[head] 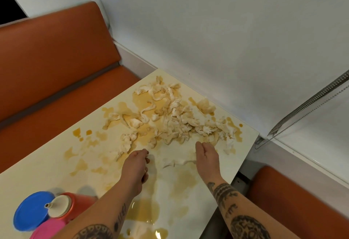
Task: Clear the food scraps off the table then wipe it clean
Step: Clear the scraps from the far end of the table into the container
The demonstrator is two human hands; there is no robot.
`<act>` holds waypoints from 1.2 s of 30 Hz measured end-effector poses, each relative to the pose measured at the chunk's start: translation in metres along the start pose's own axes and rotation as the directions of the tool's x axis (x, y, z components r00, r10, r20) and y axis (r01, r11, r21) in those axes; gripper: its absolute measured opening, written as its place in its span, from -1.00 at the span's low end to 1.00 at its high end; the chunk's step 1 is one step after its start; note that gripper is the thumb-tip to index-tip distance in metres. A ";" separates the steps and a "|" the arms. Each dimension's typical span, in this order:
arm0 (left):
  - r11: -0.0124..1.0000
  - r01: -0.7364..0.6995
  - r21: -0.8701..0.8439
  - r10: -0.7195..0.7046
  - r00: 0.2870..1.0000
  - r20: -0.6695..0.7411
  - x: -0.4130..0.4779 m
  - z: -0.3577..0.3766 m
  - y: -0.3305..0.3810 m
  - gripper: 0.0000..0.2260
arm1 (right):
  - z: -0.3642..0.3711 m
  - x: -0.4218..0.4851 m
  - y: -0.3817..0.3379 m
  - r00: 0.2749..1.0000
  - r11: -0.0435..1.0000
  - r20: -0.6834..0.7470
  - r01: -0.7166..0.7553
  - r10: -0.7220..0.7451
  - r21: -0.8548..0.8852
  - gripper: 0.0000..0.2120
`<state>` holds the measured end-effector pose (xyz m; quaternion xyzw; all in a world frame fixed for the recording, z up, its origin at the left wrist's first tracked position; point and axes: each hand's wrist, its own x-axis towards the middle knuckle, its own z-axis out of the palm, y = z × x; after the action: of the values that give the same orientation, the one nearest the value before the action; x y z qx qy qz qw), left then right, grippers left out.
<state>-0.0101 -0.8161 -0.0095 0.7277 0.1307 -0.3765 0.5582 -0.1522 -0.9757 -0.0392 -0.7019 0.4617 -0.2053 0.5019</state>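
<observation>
A heap of pale, torn food scraps (175, 118) lies across the far part of the cream table (56, 165), soaked in yellow-brown liquid (145, 210) that also spreads in patches toward the near edge. My left hand (137, 165) hovers just in front of the heap with its fingers curled inward, and I see nothing in it. My right hand (206, 156) stands on edge beside the heap, fingers straight and together, touching or just above the table. A thin white scrap (175, 163) lies between the two hands.
A red squeeze bottle (69, 207) with a white nozzle, a blue lid (32, 211) and a pink lid (49, 229) stand at the table's near left corner. Orange bench seats (56, 65) flank the table. A white wall runs along the far side.
</observation>
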 end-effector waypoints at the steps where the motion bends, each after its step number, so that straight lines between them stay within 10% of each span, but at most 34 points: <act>1: 1.000 -0.003 -0.004 0.003 1.000 -0.003 0.000 -0.001 0.001 -0.87 | 0.004 0.002 -0.004 1.000 1.000 -0.020 -0.016 0.016 -0.001 -0.62; 5: 1.000 -0.018 -0.003 0.018 0.999 -0.026 0.001 -0.010 0.002 -0.86 | 0.029 0.007 -0.003 0.985 0.970 0.165 0.079 -0.041 -0.232 -0.75; 10: 1.000 -0.031 0.003 0.031 0.997 -0.064 0.002 -0.022 -0.006 -0.82 | 0.055 -0.010 0.029 0.837 0.583 0.500 0.525 -0.223 -0.620 -0.52; 14: 1.000 -0.009 -0.026 0.006 0.997 -0.079 0.003 -0.030 -0.012 -0.79 | 0.059 -0.012 0.034 0.795 0.584 0.499 0.598 -0.345 -0.549 -0.83; 20: 0.998 -0.005 -0.059 -0.001 0.995 -0.100 0.000 -0.045 -0.020 -0.66 | 0.087 -0.011 -0.031 0.773 0.785 0.605 0.489 -0.189 -0.380 -0.63; 31: 0.995 0.057 -0.085 -0.073 0.978 -0.196 0.005 -0.074 -0.031 -0.73 | 0.186 0.009 -0.078 0.648 0.436 0.747 0.721 -0.149 -0.539 -0.66; 36: 0.995 0.061 -0.074 -0.072 0.984 -0.164 0.002 -0.071 -0.038 -0.74 | 0.164 -0.005 -0.071 0.744 0.775 0.615 0.541 -0.261 -0.326 -0.66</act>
<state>-0.0034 -0.7391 -0.0319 0.7324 0.2141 -0.3280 0.5569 -0.0002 -0.8825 -0.0423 -0.9175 0.1701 0.0153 0.3592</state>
